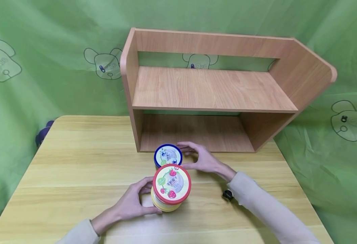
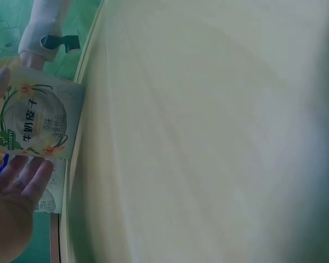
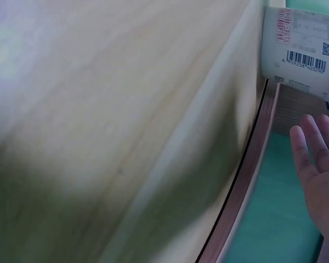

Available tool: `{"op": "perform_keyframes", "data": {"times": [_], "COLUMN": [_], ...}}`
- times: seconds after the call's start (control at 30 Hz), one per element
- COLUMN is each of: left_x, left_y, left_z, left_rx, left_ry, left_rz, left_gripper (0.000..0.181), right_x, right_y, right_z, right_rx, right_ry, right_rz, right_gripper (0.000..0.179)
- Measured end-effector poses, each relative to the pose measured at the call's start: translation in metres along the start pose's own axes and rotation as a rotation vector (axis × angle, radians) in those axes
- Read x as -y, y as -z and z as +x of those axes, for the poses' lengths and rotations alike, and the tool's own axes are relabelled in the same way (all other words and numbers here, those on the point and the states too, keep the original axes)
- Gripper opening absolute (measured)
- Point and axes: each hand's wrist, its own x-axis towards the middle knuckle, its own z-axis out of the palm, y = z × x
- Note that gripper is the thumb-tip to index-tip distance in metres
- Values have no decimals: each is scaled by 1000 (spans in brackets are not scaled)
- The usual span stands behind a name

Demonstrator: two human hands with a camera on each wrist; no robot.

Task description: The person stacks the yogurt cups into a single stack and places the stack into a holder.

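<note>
A red-lidded tub appears stacked on a yellow-lidded tub, whose printed side faces the left wrist view. Just behind them is a blue-lidded tub. My left hand curves loosely about the left side of the stack, thumb in front and fingers behind; whether it touches is unclear. To the right of the blue-lidded tub, my right hand is spread. Its fingers stand apart from the tub in the right wrist view, while its thumb tip lies near the red lid in the head view.
A two-level wooden shelf stands at the back of the light wooden table, close behind the blue-lidded tub. Green cloth with printed bear heads hangs around the table. A small black device is at the right wrist.
</note>
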Motion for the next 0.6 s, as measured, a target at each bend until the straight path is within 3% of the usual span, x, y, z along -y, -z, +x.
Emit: {"op": "perform_keyframes", "data": {"times": [0.23, 0.6], "left_x": [0, 0], "left_y": [-1, -1], "left_z": [-1, 0], "left_rx": [-1, -2], "left_ry": [1, 9], "left_rz": [6, 13], "left_gripper": [88, 88], "right_x": [-5, -8], "right_y": [-5, -13], "right_z": [4, 11], "right_rx": [31, 49], "right_ry": [2, -22], "right_rz": [33, -30], "right_gripper": [85, 90]}}
